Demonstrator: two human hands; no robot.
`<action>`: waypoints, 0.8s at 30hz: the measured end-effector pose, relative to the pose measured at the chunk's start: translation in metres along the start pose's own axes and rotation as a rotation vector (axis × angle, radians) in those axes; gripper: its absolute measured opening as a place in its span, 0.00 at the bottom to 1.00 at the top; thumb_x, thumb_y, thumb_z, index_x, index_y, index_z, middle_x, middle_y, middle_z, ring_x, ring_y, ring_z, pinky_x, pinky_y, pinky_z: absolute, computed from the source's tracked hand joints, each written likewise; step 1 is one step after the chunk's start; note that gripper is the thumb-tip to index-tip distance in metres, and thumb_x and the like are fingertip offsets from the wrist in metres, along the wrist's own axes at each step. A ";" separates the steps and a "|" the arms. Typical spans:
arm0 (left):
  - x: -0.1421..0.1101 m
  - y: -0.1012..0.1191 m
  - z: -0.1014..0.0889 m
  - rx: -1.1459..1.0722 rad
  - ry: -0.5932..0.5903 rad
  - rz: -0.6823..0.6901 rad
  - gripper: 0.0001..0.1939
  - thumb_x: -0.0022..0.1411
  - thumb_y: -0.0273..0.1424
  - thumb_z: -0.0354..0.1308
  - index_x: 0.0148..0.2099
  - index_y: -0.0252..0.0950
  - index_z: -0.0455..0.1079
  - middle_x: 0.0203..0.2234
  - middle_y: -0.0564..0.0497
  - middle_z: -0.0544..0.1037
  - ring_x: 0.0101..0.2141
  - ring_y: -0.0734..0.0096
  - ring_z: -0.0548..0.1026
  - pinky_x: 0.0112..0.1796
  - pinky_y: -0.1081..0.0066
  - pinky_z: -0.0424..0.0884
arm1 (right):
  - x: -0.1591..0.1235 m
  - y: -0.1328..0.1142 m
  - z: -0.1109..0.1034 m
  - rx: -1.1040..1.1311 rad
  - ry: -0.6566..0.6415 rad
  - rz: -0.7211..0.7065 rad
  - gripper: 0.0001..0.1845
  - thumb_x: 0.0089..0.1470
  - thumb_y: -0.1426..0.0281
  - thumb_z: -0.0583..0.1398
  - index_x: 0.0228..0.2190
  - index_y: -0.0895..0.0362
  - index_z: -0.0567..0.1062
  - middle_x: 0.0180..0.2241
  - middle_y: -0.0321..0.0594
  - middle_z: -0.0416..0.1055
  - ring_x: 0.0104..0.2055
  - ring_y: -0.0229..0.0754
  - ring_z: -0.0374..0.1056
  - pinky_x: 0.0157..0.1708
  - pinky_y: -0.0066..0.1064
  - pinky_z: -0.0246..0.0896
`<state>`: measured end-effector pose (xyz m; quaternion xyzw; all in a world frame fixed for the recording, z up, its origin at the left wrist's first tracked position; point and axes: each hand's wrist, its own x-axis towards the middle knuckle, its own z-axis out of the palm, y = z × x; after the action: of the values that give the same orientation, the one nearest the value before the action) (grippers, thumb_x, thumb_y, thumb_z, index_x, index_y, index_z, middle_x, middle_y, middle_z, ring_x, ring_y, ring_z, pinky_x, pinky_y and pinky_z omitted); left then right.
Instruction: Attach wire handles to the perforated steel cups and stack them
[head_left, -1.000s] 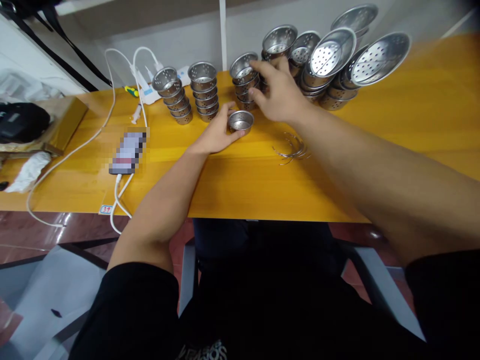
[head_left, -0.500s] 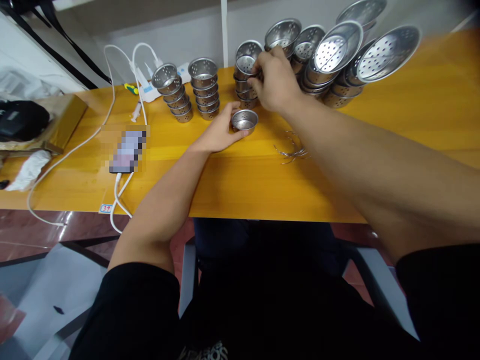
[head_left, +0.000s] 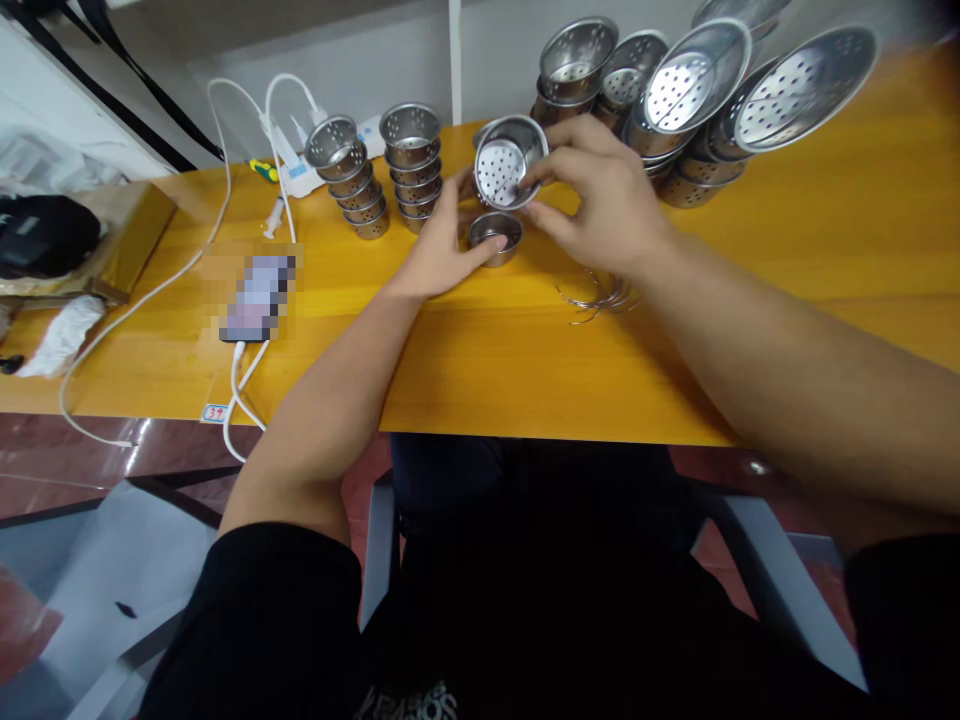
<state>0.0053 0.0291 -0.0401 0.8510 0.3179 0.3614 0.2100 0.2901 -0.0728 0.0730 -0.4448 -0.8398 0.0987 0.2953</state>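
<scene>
My right hand (head_left: 600, 195) pinches the rim of a perforated metal cup (head_left: 511, 165), tilted so that its holed bottom faces me. Just below it, a shallower metal cup (head_left: 495, 236) stands upright on the table. My left hand (head_left: 446, 240) curves around that lower cup's left side, its thumb over the near rim. The left fingertips are partly hidden beside the tilted cup. Behind the tilted cup, the rest of a stack is mostly covered. To the right of the cups lies a loose bunch of thin bent wires (head_left: 600, 297).
Two stacks of perforated cups (head_left: 360, 195) (head_left: 412, 165) stand left of my hands. Larger perforated cups (head_left: 577, 65) and wide tilted ones (head_left: 806, 90) crowd the back right. A phone (head_left: 259, 298) with white cables lies left, near a power strip (head_left: 300, 175) and syringe (head_left: 274, 216).
My right hand has lifted the top cup off the middle stack and brought it nearer, tilted, above the small cup. My left fingers have risen slightly; the small cup stays beside that hand.
</scene>
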 end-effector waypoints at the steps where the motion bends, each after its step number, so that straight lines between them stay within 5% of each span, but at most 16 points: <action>1: -0.001 0.006 -0.001 -0.026 -0.039 -0.024 0.62 0.77 0.76 0.70 0.94 0.47 0.57 0.85 0.29 0.77 0.79 0.33 0.85 0.79 0.31 0.84 | -0.008 0.002 -0.001 0.018 0.005 -0.023 0.20 0.88 0.49 0.62 0.66 0.41 0.87 0.79 0.54 0.76 0.85 0.67 0.69 0.90 0.62 0.63; 4: -0.004 0.022 -0.002 -0.071 -0.103 -0.067 0.66 0.72 0.80 0.72 0.91 0.42 0.62 0.82 0.26 0.79 0.79 0.29 0.85 0.79 0.31 0.83 | -0.024 0.011 0.001 0.053 0.030 -0.025 0.23 0.86 0.44 0.64 0.64 0.41 0.89 0.77 0.57 0.78 0.83 0.74 0.71 0.85 0.69 0.69; 8: -0.002 0.031 -0.003 -0.019 -0.056 -0.001 0.70 0.69 0.79 0.75 0.94 0.47 0.55 0.91 0.31 0.68 0.89 0.30 0.71 0.88 0.33 0.74 | -0.032 0.014 0.004 0.095 -0.001 0.024 0.25 0.85 0.42 0.63 0.68 0.36 0.90 0.78 0.50 0.81 0.80 0.73 0.74 0.81 0.72 0.75; 13: 0.001 0.028 -0.004 0.064 -0.041 0.045 0.56 0.78 0.66 0.73 0.94 0.53 0.58 0.89 0.37 0.72 0.87 0.35 0.74 0.87 0.35 0.75 | -0.032 0.010 0.013 0.109 -0.063 0.050 0.32 0.82 0.38 0.61 0.80 0.16 0.80 0.78 0.32 0.83 0.85 0.72 0.69 0.87 0.77 0.68; 17: 0.002 0.027 -0.005 0.133 -0.017 0.084 0.53 0.79 0.60 0.73 0.93 0.53 0.58 0.87 0.36 0.73 0.86 0.32 0.75 0.85 0.34 0.77 | -0.030 0.020 0.024 0.113 -0.038 -0.064 0.38 0.82 0.38 0.62 0.84 0.26 0.79 0.82 0.40 0.77 0.86 0.71 0.67 0.91 0.75 0.64; 24: 0.001 0.051 -0.011 0.106 -0.015 0.039 0.56 0.73 0.59 0.79 0.92 0.54 0.63 0.82 0.38 0.77 0.84 0.30 0.75 0.86 0.35 0.75 | -0.031 0.017 0.018 0.106 -0.067 -0.056 0.29 0.82 0.39 0.64 0.70 0.36 0.87 0.84 0.47 0.72 0.87 0.71 0.65 0.93 0.71 0.62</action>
<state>0.0170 -0.0050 -0.0023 0.8698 0.3182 0.3414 0.1598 0.3049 -0.0866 0.0386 -0.4015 -0.8548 0.1495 0.2930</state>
